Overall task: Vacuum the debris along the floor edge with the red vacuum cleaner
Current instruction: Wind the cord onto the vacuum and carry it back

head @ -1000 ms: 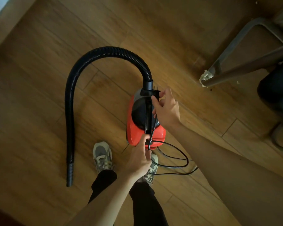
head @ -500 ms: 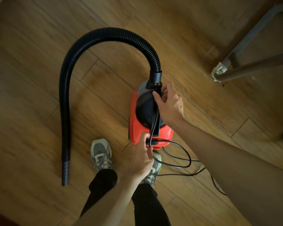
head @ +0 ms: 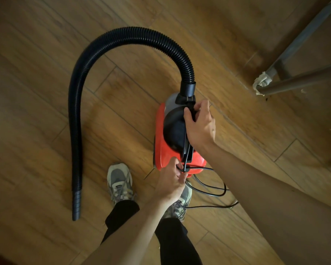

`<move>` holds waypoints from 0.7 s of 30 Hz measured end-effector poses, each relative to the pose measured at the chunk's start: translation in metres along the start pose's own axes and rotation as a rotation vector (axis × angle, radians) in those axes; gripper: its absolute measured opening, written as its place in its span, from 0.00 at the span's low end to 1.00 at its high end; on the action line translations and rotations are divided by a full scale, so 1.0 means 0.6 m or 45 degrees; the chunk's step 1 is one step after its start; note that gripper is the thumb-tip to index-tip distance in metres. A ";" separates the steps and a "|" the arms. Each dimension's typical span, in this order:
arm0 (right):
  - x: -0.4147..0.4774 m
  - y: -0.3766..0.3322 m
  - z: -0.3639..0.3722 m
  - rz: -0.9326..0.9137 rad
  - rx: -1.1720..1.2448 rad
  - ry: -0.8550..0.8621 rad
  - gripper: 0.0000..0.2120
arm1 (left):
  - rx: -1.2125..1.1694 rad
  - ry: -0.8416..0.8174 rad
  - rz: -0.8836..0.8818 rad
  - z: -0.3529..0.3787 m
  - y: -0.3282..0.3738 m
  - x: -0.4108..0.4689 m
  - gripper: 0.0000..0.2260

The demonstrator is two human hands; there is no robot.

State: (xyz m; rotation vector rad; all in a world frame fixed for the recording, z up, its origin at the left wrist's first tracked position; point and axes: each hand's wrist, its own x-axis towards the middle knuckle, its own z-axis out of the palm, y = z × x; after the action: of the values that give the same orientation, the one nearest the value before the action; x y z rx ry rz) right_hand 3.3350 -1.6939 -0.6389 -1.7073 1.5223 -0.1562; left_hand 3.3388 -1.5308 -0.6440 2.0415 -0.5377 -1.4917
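**A:** What is the head camera giving you?

**B:** I'm looking straight down at a brown wooden plank floor [head: 46, 111]. The red plastic canister vacuum cleaner [head: 166, 155] sits on it just ahead of the person's feet. It has a black domed top, and a black carry handle [head: 186, 138] runs along it.

**A:** And the hands?

**B:** The right hand [head: 201, 125] has its grip closed round the front end of that handle, fingers curled over it, just beside the hose socket. The left hand [head: 170, 184] is at the rear of the vacuum. Its grip is narrow, pinching the thin black power cord [head: 206, 207] close to the body. I think a strand of cord also runs up along the handle, but it's black on black and I can't be sure.

**A:** Where does the rest of the cord go?

**B:** It loops on the floor to the right of the feet and passes under the right forearm.

**A:** The hose?

**B:** The black ribbed hose [head: 107, 41] leaves the front socket, arches over to the left and comes back down that side. Its smooth tapered nozzle [head: 76, 207] lies near the left grey-and-white trainer [head: 119, 182], not touching it.

**A:** Any debris?

**B:** Upper right, I see pale flecks and dark specks [head: 302, 91] beside the foot of a grey metal furniture leg [head: 294, 81]. That foot is wrapped in something pale and ragged. The nozzle is well apart from all that.
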 end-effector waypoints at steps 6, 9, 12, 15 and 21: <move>-0.015 -0.003 0.025 0.052 0.034 0.150 0.10 | 0.285 0.017 0.147 -0.090 -0.027 0.021 0.18; -0.024 0.000 0.034 0.031 0.068 0.158 0.13 | 0.453 0.126 0.116 -0.183 -0.044 0.051 0.21; -0.039 0.004 0.045 0.009 0.066 0.150 0.16 | 0.624 0.246 -0.016 -0.285 -0.050 0.084 0.26; -0.047 0.013 0.052 -0.018 0.052 0.177 0.18 | 0.575 0.405 -0.192 -0.383 -0.047 0.127 0.32; -0.053 0.022 0.058 0.020 0.071 0.253 0.18 | 0.559 0.713 -0.375 -0.517 -0.042 0.215 0.36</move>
State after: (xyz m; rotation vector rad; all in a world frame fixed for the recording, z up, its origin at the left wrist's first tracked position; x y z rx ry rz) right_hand 3.3369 -1.6485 -0.6571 -1.6749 1.6586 -0.3662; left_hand 3.6738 -1.5294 -0.6820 2.8420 -0.3618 -0.9142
